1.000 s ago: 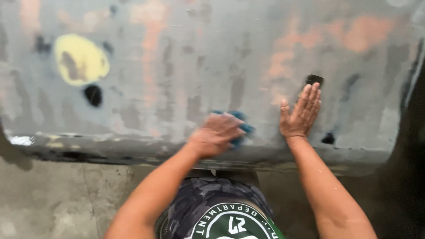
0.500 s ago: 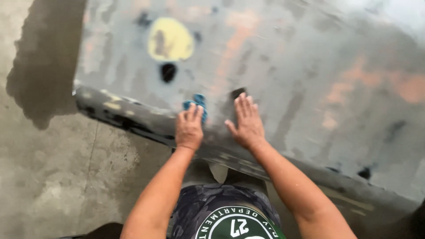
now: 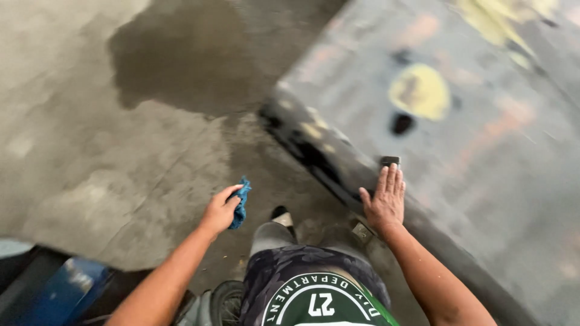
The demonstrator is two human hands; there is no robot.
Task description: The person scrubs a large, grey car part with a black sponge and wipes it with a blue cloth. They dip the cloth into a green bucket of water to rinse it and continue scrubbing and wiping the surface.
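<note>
My left hand (image 3: 220, 209) holds a crumpled blue cloth (image 3: 240, 203) out over the concrete floor, away from the panel. My right hand (image 3: 383, 201) lies flat, fingers together, on the near edge of a large grey sanded panel (image 3: 483, 157). A small black block (image 3: 390, 161) sits under its fingertips. The panel shows a yellow filler patch (image 3: 420, 90), a black spot (image 3: 402, 123) and pinkish primer streaks.
Concrete floor (image 3: 90, 151) with a dark wet stain (image 3: 193, 60) lies to the left. A blue object (image 3: 54, 293) sits at the bottom left. My foot (image 3: 281, 214) stands on the floor beside the panel's dark lower edge (image 3: 314, 157).
My left hand has lifted the blue cloth off the panel and swung it left over the floor. My view has turned left. The right hand stays on the panel.
</note>
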